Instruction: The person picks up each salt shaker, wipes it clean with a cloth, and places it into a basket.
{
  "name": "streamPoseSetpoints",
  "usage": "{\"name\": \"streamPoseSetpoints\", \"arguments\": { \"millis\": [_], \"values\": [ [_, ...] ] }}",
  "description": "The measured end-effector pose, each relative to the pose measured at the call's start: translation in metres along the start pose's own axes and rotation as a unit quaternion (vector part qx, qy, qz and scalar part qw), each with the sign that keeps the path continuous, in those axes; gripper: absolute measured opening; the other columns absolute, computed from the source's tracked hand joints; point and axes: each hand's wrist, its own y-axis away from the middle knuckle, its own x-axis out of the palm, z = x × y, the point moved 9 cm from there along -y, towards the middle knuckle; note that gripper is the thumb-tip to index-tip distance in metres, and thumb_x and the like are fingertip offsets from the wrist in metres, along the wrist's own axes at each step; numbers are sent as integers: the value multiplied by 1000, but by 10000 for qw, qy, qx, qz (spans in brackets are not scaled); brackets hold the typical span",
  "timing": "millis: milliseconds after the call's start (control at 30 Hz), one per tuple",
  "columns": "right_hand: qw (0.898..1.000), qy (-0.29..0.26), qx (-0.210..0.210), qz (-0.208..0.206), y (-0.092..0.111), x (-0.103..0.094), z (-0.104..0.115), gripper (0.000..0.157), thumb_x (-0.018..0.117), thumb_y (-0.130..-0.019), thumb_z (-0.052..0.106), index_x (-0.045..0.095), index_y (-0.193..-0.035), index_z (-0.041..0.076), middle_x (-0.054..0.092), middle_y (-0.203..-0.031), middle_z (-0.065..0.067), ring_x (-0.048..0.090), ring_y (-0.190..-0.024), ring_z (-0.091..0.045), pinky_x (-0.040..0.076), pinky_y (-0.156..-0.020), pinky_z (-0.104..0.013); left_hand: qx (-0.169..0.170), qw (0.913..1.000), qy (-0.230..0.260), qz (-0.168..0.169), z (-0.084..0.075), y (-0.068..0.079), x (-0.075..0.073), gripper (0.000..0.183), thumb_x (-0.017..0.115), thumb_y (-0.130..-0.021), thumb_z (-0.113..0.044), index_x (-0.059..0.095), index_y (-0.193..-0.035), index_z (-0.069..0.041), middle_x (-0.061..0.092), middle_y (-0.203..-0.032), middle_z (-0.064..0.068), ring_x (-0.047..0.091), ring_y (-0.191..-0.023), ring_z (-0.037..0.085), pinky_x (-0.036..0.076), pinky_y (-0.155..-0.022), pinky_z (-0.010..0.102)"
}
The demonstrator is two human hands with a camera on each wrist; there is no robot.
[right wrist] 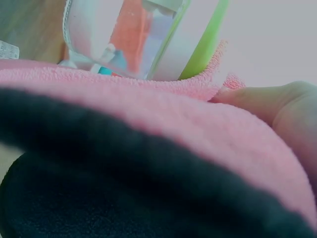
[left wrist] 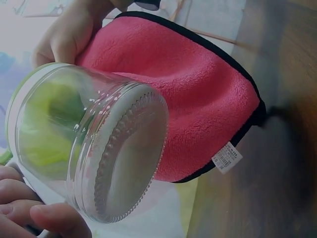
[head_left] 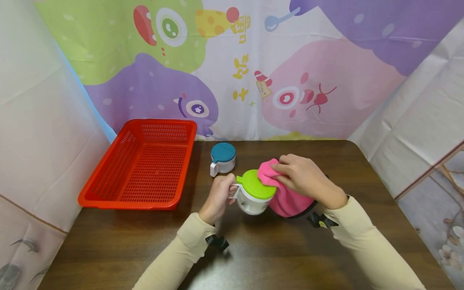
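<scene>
My left hand (head_left: pixel 218 197) grips the white handle of a clear seasoning jar (head_left: pixel 252 204) with a bright green lid (head_left: pixel 258 184). The jar is held tilted above the table, its ribbed glass base showing in the left wrist view. In my right hand (head_left: pixel 302 177) a pink cloth (head_left: pixel 290 202) with a black edge is pinched between thumb and fingers. Part of the cloth lies against the right side of the green lid, and the rest hangs down beside the jar. A small white label (left wrist: pixel 227 158) sticks out from the cloth's edge.
A second jar with a blue lid (head_left: pixel 223 152) stands on the brown table (head_left: pixel 232 257) behind my left hand, its handle toward me. To the left is a red plastic basket (head_left: pixel 156 173) with slotted walls. A printed curtain (head_left: pixel 232 117) hangs behind the table.
</scene>
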Motion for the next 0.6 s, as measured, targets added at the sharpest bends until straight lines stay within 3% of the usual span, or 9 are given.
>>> {"name": "streamPoseSetpoints", "arguments": {
  "millis": [300, 600],
  "values": [
    [10000, 31, -36, -34, 5, -6, 3, 26, 82, -73, 12, 75, -97, 9, 55, -79, -4, 48, -70, -16, 44, -59, -29, 91, 9999, 83, -73, -4, 0, -3, 32, 37, -83, -8, 32, -53, -11, 27, -49, -5, 27, -45, 13, 27, -42, 25],
    [9989, -58, -340, -306, 5, -15, 13, 24, 84, -70, 13, 74, -92, 9, 53, -76, -3, 47, -69, -15, 42, -58, -27, 132, 9994, 265, -196, -7, -1, -6, 32, 37, -83, -9, 33, -52, -13, 27, -48, -6, 25, -45, 11, 27, -42, 24]
  ]
}}
